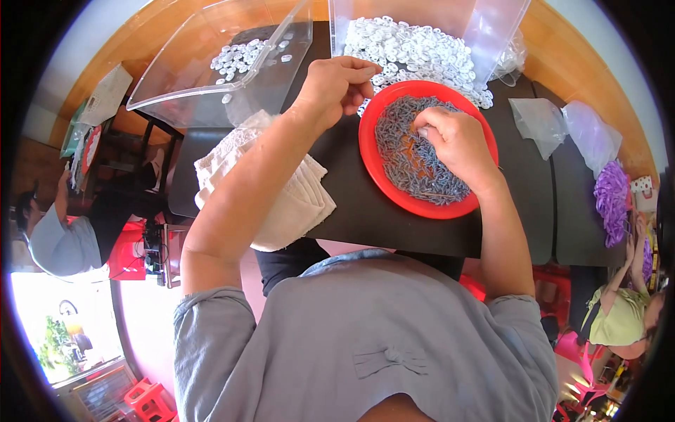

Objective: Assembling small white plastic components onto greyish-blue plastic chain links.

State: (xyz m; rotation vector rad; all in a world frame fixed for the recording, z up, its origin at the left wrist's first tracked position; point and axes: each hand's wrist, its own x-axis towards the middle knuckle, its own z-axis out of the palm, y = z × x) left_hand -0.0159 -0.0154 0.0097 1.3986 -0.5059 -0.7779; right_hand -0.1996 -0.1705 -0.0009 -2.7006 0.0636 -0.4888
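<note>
My left hand [334,88] hovers at the near edge of the white pieces, its thumb and forefinger pressed together; whatever is between them is too small to make out. My right hand [453,137] reaches into a round red plate [375,172] with a raised rim. Its fingertips pinch together just over a spread of small grey screws [404,133], and any piece inside the pinch is hidden. Behind the plate, many small white oval plastic pieces [415,46] spill out of a clear plastic bin [485,32] and lie partly against the plate's far rim.
A second clear bin [190,74] at the far left holds more white pieces. Folded cream cloth [295,197] lies under my left forearm. Plastic bags [538,123] and purple strands [612,200] are on the right of the dark table [520,190]. Other people sit at both sides.
</note>
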